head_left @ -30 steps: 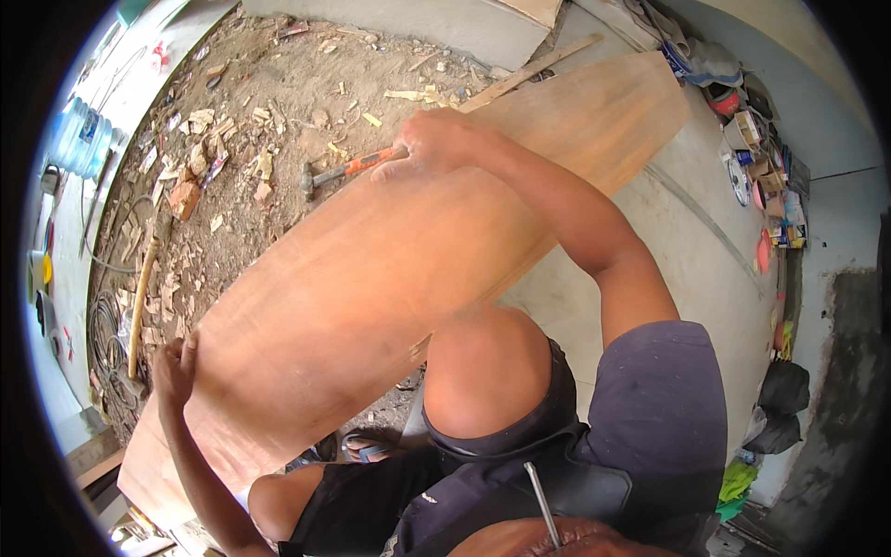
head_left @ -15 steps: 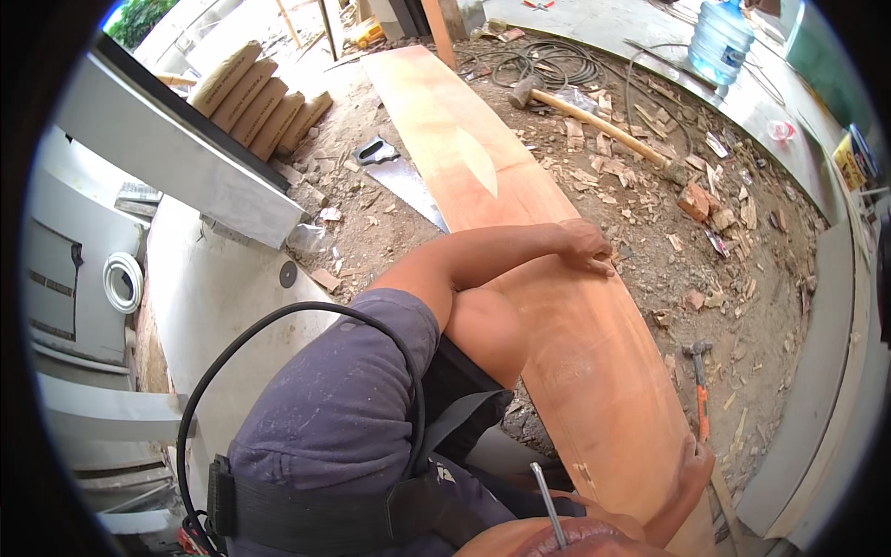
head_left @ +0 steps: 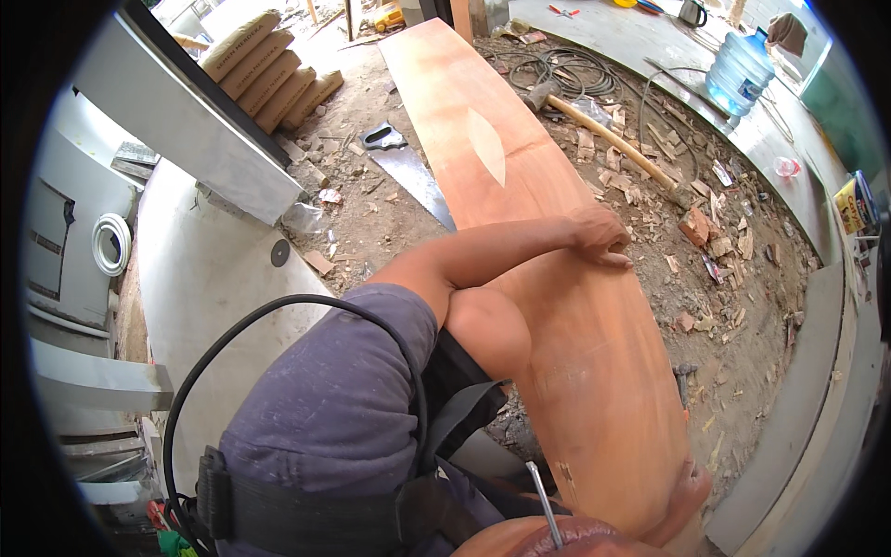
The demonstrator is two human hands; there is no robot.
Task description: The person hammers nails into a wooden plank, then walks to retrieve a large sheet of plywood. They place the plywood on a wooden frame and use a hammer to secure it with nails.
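Observation:
A long, thin reddish plywood board (head_left: pixel 603 390) runs from the far middle down to my body, with a pale leaf-shaped patch on its far half. My left hand (head_left: pixel 601 237) reaches across it and grips its right edge, fingers curled over. Closer to me, my right hand (head_left: pixel 689 492) is closed round the same edge. My bare left knee (head_left: pixel 490 334) is against the board's left side. Left of the board, a hand saw (head_left: pixel 413 176) with a dark handle lies on the dirt. A hammer's head (head_left: pixel 685 371) shows beside the right edge, its handle mostly hidden.
A long-handled mallet (head_left: pixel 613 139) and coiled cable (head_left: pixel 566 72) lie on rubble right of the board. Stacked brown sacks (head_left: pixel 264 70) stand at the far left. A blue water jug (head_left: pixel 740 74) is at the far right. Grey sheet (head_left: pixel 223 265) lies at my left.
The board has shifted slightly against the ground, now covering most of the hammer's handle. Both hands keep hold of its edge. The whole view has also shifted a little.

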